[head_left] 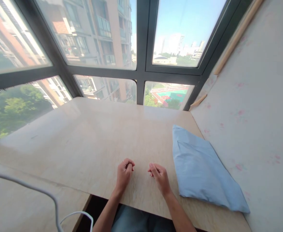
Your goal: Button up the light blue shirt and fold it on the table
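Clock directions take 12 o'clock as straight ahead, toward the dark-grey metal window frame (141,38). The light-blue, four-sided, soft-looking fabric cushion (204,170) lies flat on the beige, marble-patterned, glossy tabletop (95,138), at 3 o'clock from the right hand (159,175). Its long axis runs from about 10 to 4 o'clock, with the narrower end at 10. The right hand is nearer: it rests just beside the cushion's left edge, with a strip of tabletop visible between them. The left hand (125,172) is located at 9 o'clock from the right hand, well apart from the cushion. Each grip is clenched into a loose fist, thumb side up; no object is visible in either. The palms are concealed by the curled fingers. The cushion's underside and contents cannot be seen, and its far edge hides the joint between the tabletop and the white, pink-flowered wall (264,112); contact there cannot be confirmed. At 8 o'clock, the white, round-section cable (35,187) is cut off by the view's borders.
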{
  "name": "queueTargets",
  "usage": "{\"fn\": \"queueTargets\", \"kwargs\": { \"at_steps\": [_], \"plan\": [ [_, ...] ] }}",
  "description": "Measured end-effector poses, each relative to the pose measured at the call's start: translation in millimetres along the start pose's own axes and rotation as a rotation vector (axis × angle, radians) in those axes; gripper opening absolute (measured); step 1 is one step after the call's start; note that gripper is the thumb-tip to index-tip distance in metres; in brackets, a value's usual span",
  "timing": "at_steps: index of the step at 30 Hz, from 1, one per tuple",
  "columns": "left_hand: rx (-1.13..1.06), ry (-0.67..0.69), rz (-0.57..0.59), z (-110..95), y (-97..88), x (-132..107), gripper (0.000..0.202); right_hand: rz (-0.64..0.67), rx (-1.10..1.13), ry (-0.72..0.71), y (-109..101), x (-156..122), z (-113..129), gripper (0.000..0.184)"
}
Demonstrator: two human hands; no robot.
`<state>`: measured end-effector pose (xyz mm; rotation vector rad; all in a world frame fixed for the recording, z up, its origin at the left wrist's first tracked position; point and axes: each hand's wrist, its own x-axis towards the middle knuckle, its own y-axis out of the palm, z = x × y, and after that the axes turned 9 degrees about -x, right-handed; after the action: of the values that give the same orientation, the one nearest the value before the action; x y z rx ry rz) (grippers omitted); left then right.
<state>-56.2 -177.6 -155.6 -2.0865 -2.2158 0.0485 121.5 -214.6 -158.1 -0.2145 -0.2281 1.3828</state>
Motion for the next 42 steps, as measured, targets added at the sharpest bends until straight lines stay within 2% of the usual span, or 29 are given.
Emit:
{"fn": "queueTargets", "kwargs": {
  "at_steps": [29, 42],
  "plan": [
    [0.050, 0.036, 0.021, -1.2, -0.3, 1.4, 0.017, -0.012, 0.012, -0.006, 3.0, 4.0, -2.0, 0.051],
    [0.044, 0.030, 0.014, 4.5, -0.8, 2.6, 0.017, -0.021, -0.002, -0.009, 2.8, 3.1, -0.8, 0.053]
  ]
}}
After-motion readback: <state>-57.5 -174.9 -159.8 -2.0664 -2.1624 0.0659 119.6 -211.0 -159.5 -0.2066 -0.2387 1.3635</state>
